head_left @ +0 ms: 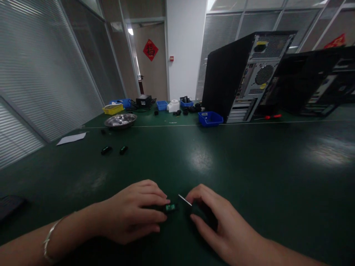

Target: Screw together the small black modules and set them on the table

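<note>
Module (170, 207) pinched at its end, metal shaft (185, 200) just beside it

The small black module, a green insert showing on top, sits at the near part of the desk (158, 162), between the fingers of the left hand (135, 212). Thumb and fingers grasp its left end from 2 sides, seemingly so that the green face is left uncovered and the piece cannot slide. Whether it rests on the desk or is slightly lifted, I cannot tell.

The right hand (222, 218) has its fingers curled around what looks like a dark handle (197, 211), mostly hidden by the grip and shadow. The thin shaft sticks out toward the upper left, its bare end near the module but not touching it. Holding so close to the shaft probably serves fine control.

Farther out, 2 similar dark pieces (106, 150) lie near each other, perhaps put there to be out of the arms' way. Beyond them, a metal dish (120, 126) stands near a yellow tray (113, 110), likely for loose parts. Across the desk, a blue bin (210, 120) sits just beside a black computer tower (227, 74), and a red-handled tool (273, 116) lies to the tower's right.
</note>
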{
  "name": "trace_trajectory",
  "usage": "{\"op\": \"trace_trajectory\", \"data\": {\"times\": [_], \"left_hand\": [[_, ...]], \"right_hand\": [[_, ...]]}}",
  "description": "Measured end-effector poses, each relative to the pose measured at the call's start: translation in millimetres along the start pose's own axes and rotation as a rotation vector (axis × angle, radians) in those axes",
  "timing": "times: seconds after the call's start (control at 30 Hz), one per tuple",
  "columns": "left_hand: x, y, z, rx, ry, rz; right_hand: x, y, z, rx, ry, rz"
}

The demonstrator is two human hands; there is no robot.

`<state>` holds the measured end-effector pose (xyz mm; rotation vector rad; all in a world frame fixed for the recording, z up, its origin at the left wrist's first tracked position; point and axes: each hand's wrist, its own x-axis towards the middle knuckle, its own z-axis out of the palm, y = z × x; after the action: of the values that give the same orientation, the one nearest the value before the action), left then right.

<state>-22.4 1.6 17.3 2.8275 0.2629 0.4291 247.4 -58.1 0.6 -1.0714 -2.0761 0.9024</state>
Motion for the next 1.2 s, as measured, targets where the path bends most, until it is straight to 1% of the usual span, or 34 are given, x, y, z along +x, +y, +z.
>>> {"op": "trace_trajectory", "data": {"times": [0.1, 0.27, 0.4, 0.63, 0.87, 0.93, 1.07, 1.2], "left_hand": [[0.4, 1.3, -0.8, 0.026, -0.004, 0.027], [-4.3, -6.2, 1.0, 0.047, -0.046, 0.022], [-4.0, -6.1, 1.5, 0.03, -0.042, 0.014], [-3.6, -4.5, 1.0, 0.016, -0.016, 0.022], [-5.0, -7.5, 6.0, 0.057, 0.008, 0.088], [-5.5, -7.3, 6.4, 0.058, 0.006, 0.082], [-6.3, -6.9, 6.3, 0.048, 0.016, 0.077], [-5.9, -8.3, 7.1, 0.033, 0.015, 0.07]], "right_hand": [[1.4, 1.3, -1.3, -0.065, -0.056, -0.037], [2.8, 1.0, -4.8, -0.191, -0.046, -0.039], [4.4, -1.3, -6.8, -0.235, -0.072, -0.027], [5.2, -2.8, -6.0, -0.193, -0.06, -0.015], [0.0, 4.5, -2.3, -0.087, 0.028, -0.061], [-0.7, 6.2, -0.8, -0.069, 0.041, -0.032], [-1.2, 8.0, 2.0, -0.05, 0.013, 0.054], [-0.2, 8.8, 1.7, -0.06, 0.023, 0.063]]}}
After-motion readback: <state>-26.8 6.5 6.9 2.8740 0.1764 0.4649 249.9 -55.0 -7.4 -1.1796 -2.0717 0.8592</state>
